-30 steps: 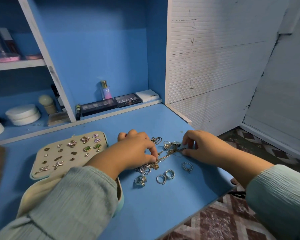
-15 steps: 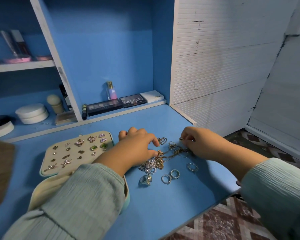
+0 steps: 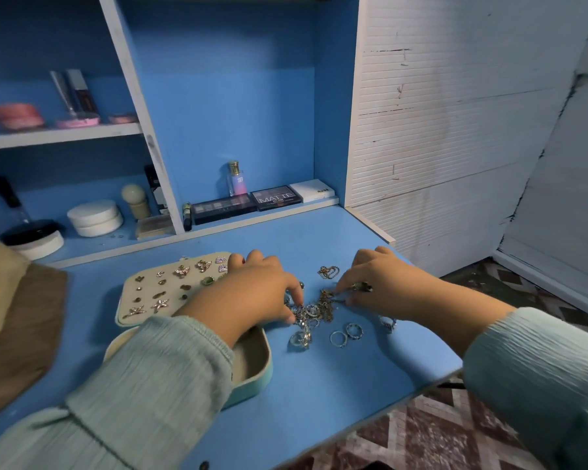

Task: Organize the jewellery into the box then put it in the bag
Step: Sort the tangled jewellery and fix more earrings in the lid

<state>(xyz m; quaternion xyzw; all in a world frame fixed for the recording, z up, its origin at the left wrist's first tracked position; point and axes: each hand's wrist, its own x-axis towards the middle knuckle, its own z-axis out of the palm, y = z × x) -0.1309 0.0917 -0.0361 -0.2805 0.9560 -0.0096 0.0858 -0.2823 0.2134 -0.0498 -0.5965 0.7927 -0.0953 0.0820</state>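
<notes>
Sorting a tangled jewellery pile (image 3: 314, 308) w/ both hands on the desk (image 3: 319, 385). My left hand (image 3: 262, 293) pinches chains at the pile's left edge; right hand (image 3: 384, 286) pinches a piece at its far right. Box (image 3: 252, 378) lies open just left of the pile, near side, under my left forearm, so left is nearer. Rings (image 3: 347, 334) sit loose nearer me.

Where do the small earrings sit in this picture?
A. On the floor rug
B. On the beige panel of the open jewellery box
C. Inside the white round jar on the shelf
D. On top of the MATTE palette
B: the earrings are set in rows on the beige panel of the open jewellery box, left of the tangled chains.
</notes>
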